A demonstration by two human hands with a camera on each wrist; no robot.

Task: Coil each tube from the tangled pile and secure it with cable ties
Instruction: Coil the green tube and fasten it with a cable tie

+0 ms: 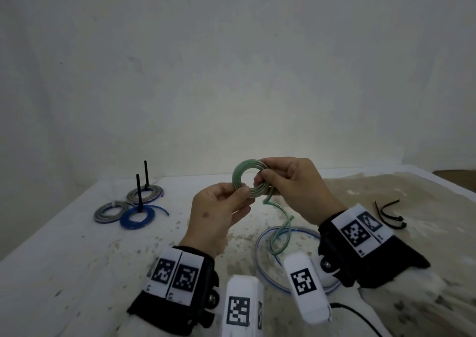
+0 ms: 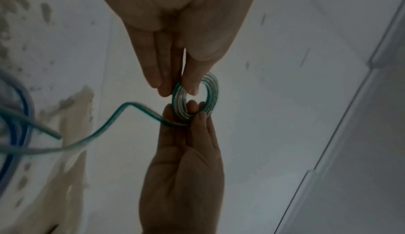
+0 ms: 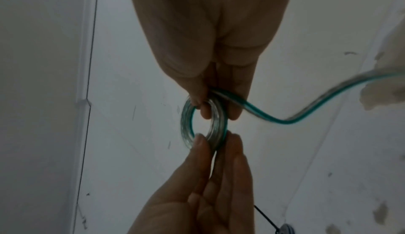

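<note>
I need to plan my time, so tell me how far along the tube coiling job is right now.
Done: three coils lie at the table's far left, two with black tie tails sticking up, one apparently with a white tie. In hand: the left hand and right hand pinch a green coil whose loose tail still hangs down, untied. Left: a blue tube lies uncoiled, and two black cable ties wait at right.
</note>
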